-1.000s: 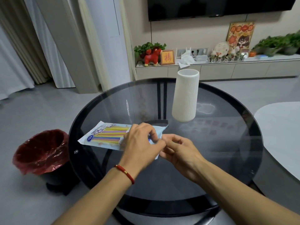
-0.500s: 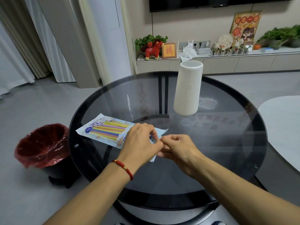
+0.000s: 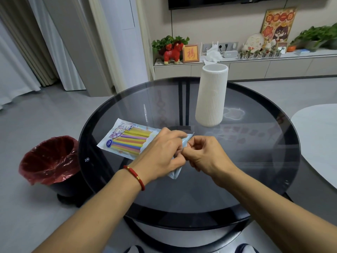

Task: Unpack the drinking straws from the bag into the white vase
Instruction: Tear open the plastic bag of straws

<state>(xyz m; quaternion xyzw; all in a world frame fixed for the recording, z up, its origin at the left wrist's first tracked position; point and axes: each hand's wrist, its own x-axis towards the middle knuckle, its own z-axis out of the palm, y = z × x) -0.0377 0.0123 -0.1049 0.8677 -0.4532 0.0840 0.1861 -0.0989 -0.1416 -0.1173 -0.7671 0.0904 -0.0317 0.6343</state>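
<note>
A flat plastic bag of coloured drinking straws (image 3: 127, 142) lies on the round dark glass table (image 3: 255, 161), its left end pointing away to the left. My left hand (image 3: 162, 152) covers and pinches the bag's right end. My right hand (image 3: 204, 154) pinches the same end from the right, thumbs nearly touching; that end is crumpled between them. The bag's opening is hidden by my fingers. A tall ribbed white vase (image 3: 211, 95) stands upright beyond my hands, towards the table's far side.
A black bin with a red liner (image 3: 49, 161) stands on the floor left of the table. A pale round tabletop (image 3: 317, 139) sits at the right edge. A low cabinet with plants and ornaments (image 3: 255, 64) runs along the far wall.
Both hands have closed tighter together on the bag's right end, which now looks more crumpled. The camera view has tilted a little; the vase has not moved.
</note>
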